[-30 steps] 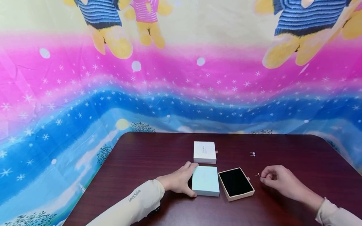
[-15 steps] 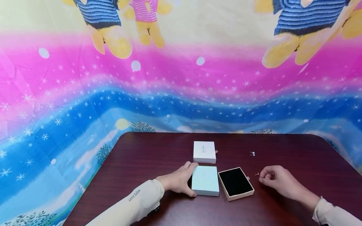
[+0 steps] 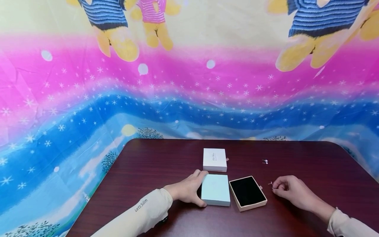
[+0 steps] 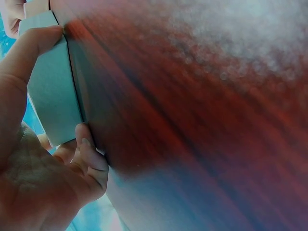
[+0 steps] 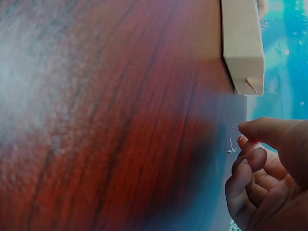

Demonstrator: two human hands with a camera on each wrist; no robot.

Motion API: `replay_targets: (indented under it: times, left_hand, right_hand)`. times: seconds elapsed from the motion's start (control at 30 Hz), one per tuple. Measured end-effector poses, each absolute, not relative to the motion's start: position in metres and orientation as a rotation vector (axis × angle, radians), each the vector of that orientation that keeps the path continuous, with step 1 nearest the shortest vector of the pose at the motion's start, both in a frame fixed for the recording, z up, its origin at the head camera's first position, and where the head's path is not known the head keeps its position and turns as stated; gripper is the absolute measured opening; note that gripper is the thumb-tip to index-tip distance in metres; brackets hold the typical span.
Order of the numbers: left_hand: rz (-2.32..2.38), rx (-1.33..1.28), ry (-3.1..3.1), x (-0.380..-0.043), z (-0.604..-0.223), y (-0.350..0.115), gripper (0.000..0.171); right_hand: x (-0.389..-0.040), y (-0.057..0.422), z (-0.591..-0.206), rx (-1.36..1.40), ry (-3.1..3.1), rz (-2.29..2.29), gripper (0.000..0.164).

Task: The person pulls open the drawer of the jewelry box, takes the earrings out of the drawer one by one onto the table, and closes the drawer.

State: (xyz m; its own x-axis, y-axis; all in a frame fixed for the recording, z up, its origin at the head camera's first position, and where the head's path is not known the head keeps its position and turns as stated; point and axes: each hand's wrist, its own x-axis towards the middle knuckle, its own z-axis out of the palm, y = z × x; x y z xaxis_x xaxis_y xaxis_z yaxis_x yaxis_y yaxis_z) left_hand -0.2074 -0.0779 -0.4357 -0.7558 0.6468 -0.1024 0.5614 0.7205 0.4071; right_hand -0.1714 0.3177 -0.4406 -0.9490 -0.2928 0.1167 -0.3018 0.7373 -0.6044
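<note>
My left hand (image 3: pixel 188 189) holds the pale mint box lid (image 3: pixel 215 190) by its left side, thumb at the near corner and fingers at the far one. The left wrist view shows the same lid (image 4: pixel 55 86) between thumb and fingers. To its right lies a shallow box tray (image 3: pixel 248 192) with a black lining and a small ribbon tab. My right hand (image 3: pixel 291 191) is low over the table, right of the tray. Thumb and forefinger pinch a tiny stud earring, its thin post (image 5: pixel 235 128) sticking out. Another stud earring (image 5: pixel 231 148) lies just beside the fingertips.
Behind the mint lid stands a white box (image 3: pixel 214 159) with print on top and a ribbon tab. A pair of pearl stud earrings (image 3: pixel 265 161) lies farther back on the right. The dark wooden table (image 3: pixel 165 154) ends at a patterned cloth backdrop (image 3: pixel 177 82).
</note>
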Motion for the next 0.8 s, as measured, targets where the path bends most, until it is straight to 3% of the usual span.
replay_targets:
  times: [0.8]
  left_hand:
    - [0.525,0.951,2.685,-0.2066,-0.4357,-0.0781,0.104]
  right_hand:
    - [-0.1722,0.3182,-0.445,0.322,-3.007,0.897,0.01]
